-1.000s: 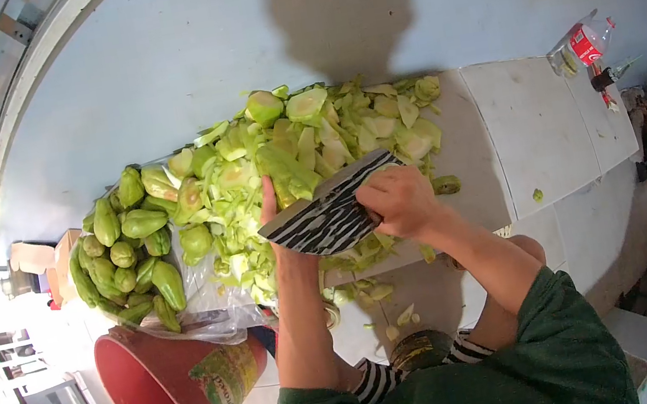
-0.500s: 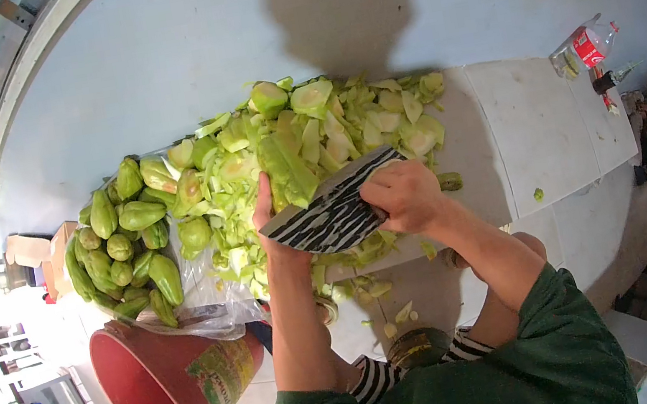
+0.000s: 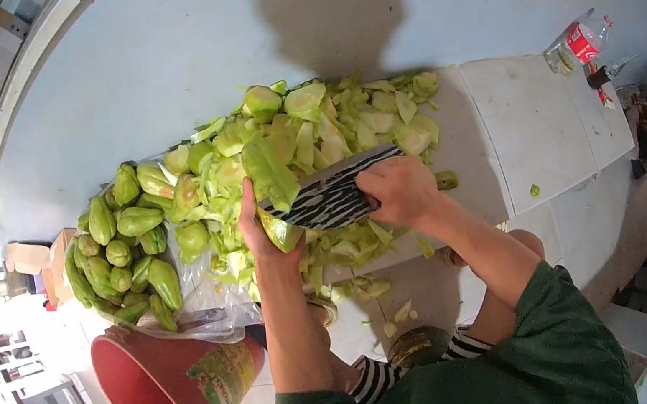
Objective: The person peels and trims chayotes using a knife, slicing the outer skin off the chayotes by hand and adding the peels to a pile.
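My left hand [image 3: 257,233] is closed around a green chayote [image 3: 282,234], whose lower part shows in my palm. In my right hand [image 3: 405,191] is a broad-bladed knife [image 3: 331,194] with black and pale stripes. The knife's far end lies against the held chayote, and my fingers hide its handle. A thick green slice [image 3: 269,175] stands on the far side of the blade; whether it is still attached I cannot tell. Beyond my hands spreads a heap of cut chayote pieces [image 3: 322,139].
Whole chayotes [image 3: 139,221] are piled at the left beside clear plastic [image 3: 220,324]. A red bucket [image 3: 147,399] lies tipped below them. A plastic bottle [image 3: 582,43] rests at the right of the white tiled bench [image 3: 529,136]. Trimmings [image 3: 393,322] lie on the floor.
The knife and my right hand have shifted slightly, and the blade has turned flatter. The chayote in my left palm, mostly covered before, now shows below the blade. The green slice has moved left.
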Available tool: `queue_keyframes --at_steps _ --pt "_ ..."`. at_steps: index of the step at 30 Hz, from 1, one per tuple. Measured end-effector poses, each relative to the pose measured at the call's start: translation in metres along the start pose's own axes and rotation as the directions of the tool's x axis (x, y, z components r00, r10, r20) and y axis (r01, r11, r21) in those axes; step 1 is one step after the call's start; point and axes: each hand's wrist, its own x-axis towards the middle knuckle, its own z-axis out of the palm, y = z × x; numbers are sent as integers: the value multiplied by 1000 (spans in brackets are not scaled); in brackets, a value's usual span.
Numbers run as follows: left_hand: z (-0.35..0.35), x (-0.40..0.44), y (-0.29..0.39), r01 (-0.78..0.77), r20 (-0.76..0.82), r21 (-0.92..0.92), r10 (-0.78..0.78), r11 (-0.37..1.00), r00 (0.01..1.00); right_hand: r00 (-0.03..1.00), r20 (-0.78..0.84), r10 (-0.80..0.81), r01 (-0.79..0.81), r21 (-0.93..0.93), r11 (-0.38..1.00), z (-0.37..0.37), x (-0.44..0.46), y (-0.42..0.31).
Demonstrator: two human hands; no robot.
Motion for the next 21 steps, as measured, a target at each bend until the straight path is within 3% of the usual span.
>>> queue_keyframes --at_steps 3,7,9,10,13,15,16,18,19,21 --pt "6 0 -7 52 -108 -35 -55 998 993 996 -9 -87 87 31 996 -5 2 -3" --pt "4 -1 -14 88 -76 -76 -94 993 993 998 35 -51 49 58 997 -3 1 -2" --pt "5 -3 -11 56 -35 -35 -57 998 998 963 191 192 -178 -85 980 1 3 5" --pt "6 -2 -11 17 7 -1 -17 1000 1000 964 184 195 -181 -90 979 0 2 6" --pt "7 1 -12 59 -32 -18 -59 998 998 986 151 66 -58 -55 997 -5 2 -1" --pt "6 2 -18 28 -131 -4 -28 1000 991 995 -3 -97 97 35 995 -3 2 -4" --pt "4 0 -21 27 -135 -4 -28 1000 990 995 -2 -97 97 39 995 3 1 -1" --pt "6 -5 -23 28 -56 114 -22 993 998 985 13 172 -170 -83 982 15 0 7" --pt "11 -3 -17 131 -45 119 -126 984 991 984 9 176 -175 -85 981 15 -1 10" --pt "18 -5 -15 119 -39 129 -115 984 993 952 64 299 -286 -162 944 7 5 13"
